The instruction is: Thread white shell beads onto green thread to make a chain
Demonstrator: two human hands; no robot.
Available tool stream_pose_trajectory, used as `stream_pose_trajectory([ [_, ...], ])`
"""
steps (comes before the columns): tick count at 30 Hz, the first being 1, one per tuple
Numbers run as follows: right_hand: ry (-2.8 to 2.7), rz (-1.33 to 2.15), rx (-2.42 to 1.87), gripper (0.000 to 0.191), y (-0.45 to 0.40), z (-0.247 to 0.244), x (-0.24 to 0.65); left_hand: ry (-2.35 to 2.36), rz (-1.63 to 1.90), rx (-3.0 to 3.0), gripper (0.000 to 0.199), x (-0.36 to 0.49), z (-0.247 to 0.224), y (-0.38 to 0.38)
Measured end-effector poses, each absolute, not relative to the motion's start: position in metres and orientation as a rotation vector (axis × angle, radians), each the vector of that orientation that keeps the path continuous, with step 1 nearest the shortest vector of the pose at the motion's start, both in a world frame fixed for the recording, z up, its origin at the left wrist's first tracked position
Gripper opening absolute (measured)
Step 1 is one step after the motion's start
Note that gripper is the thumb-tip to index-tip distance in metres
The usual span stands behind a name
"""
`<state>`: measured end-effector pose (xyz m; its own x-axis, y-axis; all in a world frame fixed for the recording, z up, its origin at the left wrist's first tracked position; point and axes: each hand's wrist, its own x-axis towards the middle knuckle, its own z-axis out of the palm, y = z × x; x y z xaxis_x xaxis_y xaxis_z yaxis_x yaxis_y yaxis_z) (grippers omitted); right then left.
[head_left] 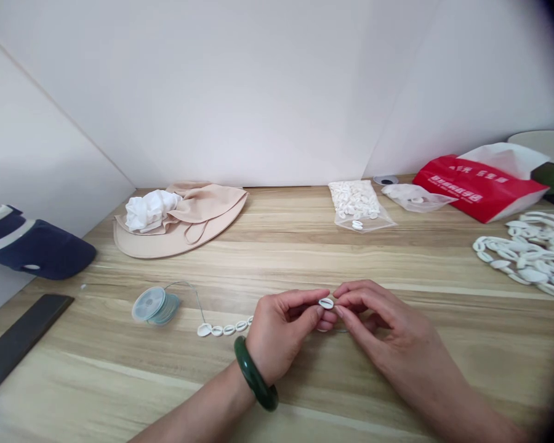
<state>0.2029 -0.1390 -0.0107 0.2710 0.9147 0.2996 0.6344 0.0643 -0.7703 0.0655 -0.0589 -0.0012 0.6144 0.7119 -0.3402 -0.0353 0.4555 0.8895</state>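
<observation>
Between the thumb and index finger of my left hand (289, 329) is a small white cowrie shell (325, 303), its slit facing up. A green bangle (255, 375) circles that wrist. My right hand (383, 326) is closed in a pinch at the shell's right end, on what looks like thin cord, mostly hidden by the fingertips. A row of threaded cowrie shells (216, 331) lies left of my left hand and runs out of sight behind it. From its end shell, a thin cord (196, 295) leads to a clear spool (156, 306) of pale blue-green cord.
Along the back are a beige sun hat (180, 240) with white cloth, a bag of shells (355, 200), a smaller plastic bag (415, 198) and a red tissue pack (471, 187). Strung shells (530, 252) pile at right. A dark bar (23, 338) and navy object (50, 246) are left.
</observation>
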Motion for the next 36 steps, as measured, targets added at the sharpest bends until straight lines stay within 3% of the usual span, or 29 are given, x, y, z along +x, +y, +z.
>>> stream_pose_trajectory([
  [22, -1.406, 0.527, -1.643, 0.004, -0.139, -0.018, 0.201, 0.711, 0.507, 1.352, 0.027, 0.062, -0.006, -0.063],
  [32, -0.912, 1.162, -1.653, 0.023, -0.135, -0.004, 0.202, 0.757, 0.657, 1.645, 0.021, 0.057, -0.010, -0.056],
  [36, -0.839, 1.214, -1.701, 0.028, -0.136, -0.011, 0.204, 0.849, 0.677, 1.651, 0.018, 0.057, -0.003, -0.051],
])
